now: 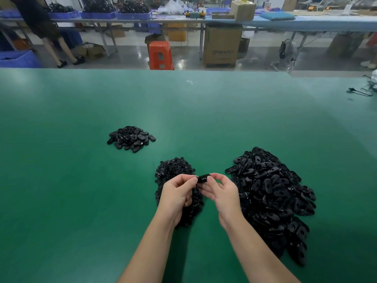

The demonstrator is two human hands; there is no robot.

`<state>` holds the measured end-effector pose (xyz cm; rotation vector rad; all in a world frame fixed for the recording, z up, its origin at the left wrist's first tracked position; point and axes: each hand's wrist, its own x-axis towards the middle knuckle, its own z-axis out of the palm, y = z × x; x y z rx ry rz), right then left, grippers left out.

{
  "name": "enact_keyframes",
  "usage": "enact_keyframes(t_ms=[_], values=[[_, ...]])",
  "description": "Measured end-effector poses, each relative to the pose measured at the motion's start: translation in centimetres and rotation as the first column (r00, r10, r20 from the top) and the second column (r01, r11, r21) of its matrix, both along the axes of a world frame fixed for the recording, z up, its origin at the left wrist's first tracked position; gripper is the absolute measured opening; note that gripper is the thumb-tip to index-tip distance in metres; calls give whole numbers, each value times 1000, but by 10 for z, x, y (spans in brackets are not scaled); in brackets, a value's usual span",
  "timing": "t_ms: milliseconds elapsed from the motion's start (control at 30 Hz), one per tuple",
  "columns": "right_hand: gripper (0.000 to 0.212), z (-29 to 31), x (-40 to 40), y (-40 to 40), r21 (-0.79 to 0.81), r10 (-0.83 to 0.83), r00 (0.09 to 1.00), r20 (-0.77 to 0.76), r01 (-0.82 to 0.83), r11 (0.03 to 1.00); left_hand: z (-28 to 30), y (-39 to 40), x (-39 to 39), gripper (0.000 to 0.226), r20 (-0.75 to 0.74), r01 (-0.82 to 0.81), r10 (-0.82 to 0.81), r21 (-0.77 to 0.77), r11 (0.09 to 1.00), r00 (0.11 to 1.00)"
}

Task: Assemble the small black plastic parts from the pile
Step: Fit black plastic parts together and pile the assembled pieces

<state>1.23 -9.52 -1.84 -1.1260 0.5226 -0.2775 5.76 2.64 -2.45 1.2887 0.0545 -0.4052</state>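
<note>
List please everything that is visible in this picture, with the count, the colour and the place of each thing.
Held part: one, black, pinched between both hands.
Small-parts pile: one, black, under the hands.
Large pile: one, black oval parts, right.
Far pile: one, black oval parts, far left.
Table: one, green.
Stool: one, orange, beyond the table.
Cardboard box: one, brown, on the floor.
Left hand: one, pinches the part.
Right hand: one, pinches the part.

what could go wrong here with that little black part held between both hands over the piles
The black part is only pinched at its ends by the left hand and right hand; it might slip and vanish among the small pile below. A forearm could also nudge the big pile and scatter pieces.
</note>
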Motion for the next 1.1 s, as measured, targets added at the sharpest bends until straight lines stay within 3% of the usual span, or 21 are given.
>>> enact_keyframes(t_ms=[333, 567, 767, 1100], values=[[4, -1, -7, 7, 47, -68, 997, 25, 66, 997, -1, 4, -1, 6, 11, 10, -11, 75, 997, 1000], [2, -1, -10, 10, 74, -87, 995, 41, 84, 994, 6, 1, -3, 5, -176, 27, -39, -66, 997, 984], [3, -4, -14, 10, 68, -86, 996, 26, 84, 994, 9, -4, -4, 3, -261, 25, -26, -9, 1000, 965], [7, -10, -14, 10, -19, -31, 999, 24, 31, 999, 11, -8, -5, 4, -240, -20, 39, 80, 997, 970]])
